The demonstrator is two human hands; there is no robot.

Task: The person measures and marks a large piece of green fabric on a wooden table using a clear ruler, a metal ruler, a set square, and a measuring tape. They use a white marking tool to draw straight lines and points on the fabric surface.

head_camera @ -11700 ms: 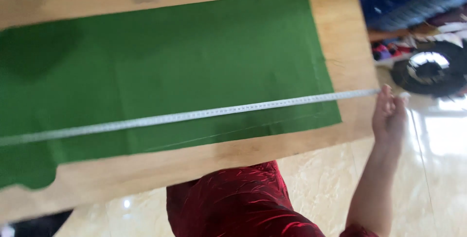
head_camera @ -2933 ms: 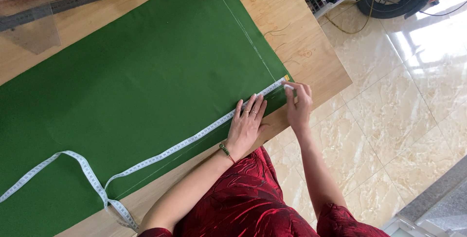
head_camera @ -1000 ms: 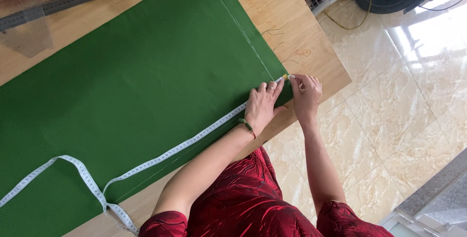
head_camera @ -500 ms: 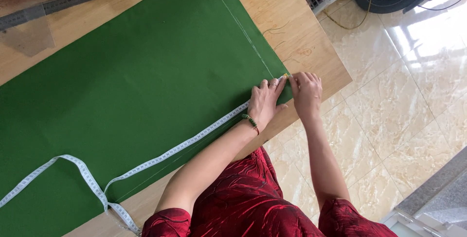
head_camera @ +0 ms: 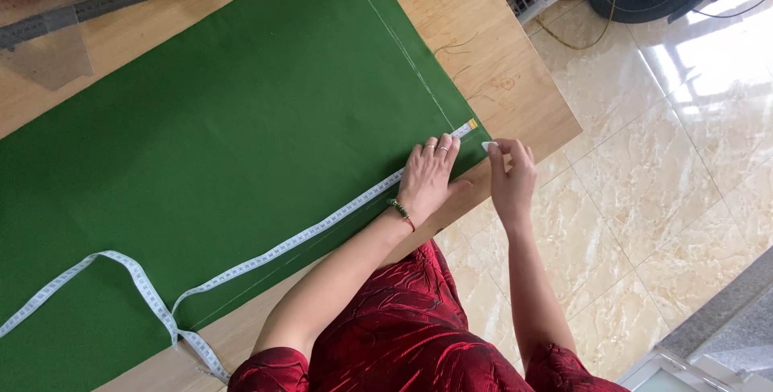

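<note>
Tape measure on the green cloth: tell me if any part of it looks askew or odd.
The tape measure runs straight under the left hand along the green cloth near its edge, but its far end buckles into a loose loop and trails off the cloth onto the wooden table. The right hand pinches a small white piece, likely chalk.

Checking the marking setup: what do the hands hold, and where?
Right hand pinches a small white chalk piece by its rear; left hand presses the tape measure flat.

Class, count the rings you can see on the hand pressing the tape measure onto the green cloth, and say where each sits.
2: both are on the left hand, on neighbouring fingers near the knuckles, one ring beside the other. More may be hidden.
</note>
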